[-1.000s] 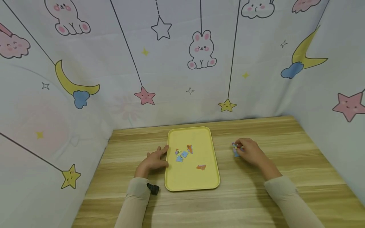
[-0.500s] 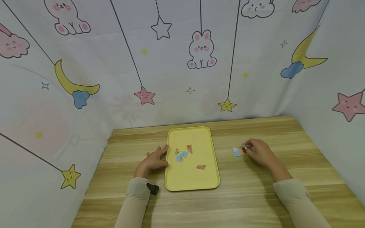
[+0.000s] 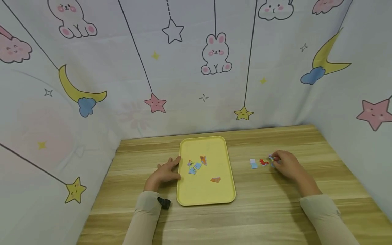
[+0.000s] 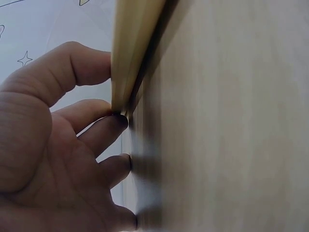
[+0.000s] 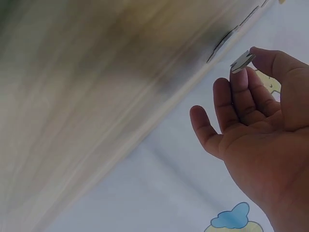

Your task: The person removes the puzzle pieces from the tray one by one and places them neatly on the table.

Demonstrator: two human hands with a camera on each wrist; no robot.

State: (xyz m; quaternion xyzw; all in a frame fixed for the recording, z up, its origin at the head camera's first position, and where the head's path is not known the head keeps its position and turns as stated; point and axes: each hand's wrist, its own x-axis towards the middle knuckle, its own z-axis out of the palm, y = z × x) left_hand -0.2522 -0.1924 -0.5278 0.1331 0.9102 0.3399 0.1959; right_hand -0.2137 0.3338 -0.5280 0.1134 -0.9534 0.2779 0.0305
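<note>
My right hand [image 3: 287,165] pinches a small jigsaw puzzle piece [image 5: 242,63] between thumb and fingertip, above the wooden table right of the tray. The piece is seen nearly edge-on in the right wrist view. Beside this hand lie a red puzzle piece [image 3: 263,162] and a white-and-blue puzzle piece [image 3: 253,163]. A yellow tray [image 3: 208,195] holds several more, including an orange piece [image 3: 203,160], another orange piece [image 3: 215,179] and a blue piece [image 3: 197,165]. With spread fingers, my left hand [image 3: 163,173] touches the tray's left rim; thumb and fingertips meet its side in the left wrist view.
The wooden table [image 3: 245,221] runs back to a printed fabric backdrop [image 3: 190,75], which also closes in both sides. A black item [image 3: 164,203] sits by the left sleeve cuff.
My right hand has moved to the right in steps. The white-and-blue piece and then the red piece have come to lie on the table behind it. The left hand stays put.
</note>
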